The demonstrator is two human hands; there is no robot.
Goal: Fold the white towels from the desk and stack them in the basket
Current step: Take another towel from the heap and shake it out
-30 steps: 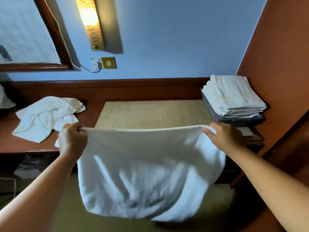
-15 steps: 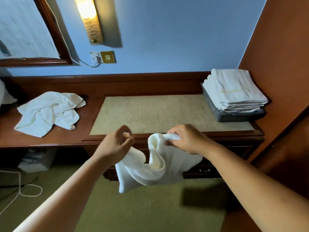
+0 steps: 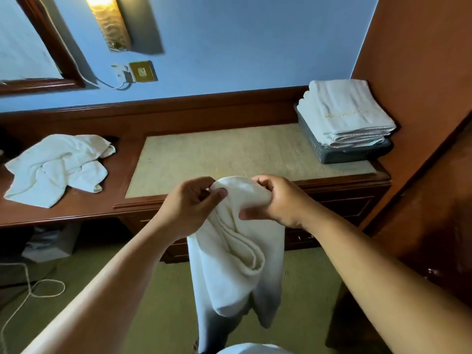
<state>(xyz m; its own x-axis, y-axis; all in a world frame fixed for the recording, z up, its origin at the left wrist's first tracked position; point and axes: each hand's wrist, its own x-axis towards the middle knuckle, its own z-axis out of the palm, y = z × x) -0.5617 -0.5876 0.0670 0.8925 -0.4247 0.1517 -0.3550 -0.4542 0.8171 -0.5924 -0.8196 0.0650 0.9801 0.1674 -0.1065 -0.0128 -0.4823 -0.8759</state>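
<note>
Both hands pinching towel, wooden desk, blue wall

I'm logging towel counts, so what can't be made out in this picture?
Head view only:
Folded stack: layers blur together, count unclear; it covers the inside of the basket.
Gold lettering on top: too blurred to read.
Crumpled heap: bunched folds hide whether it is one towel or several.
Held towel: top corners hidden inside the left hand and right hand.

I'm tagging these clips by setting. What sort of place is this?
Probably a hotel room: a built-in wooden desk under a framed mirror and wall lamp, and a basket of folded white towels with gold lettering.
</note>
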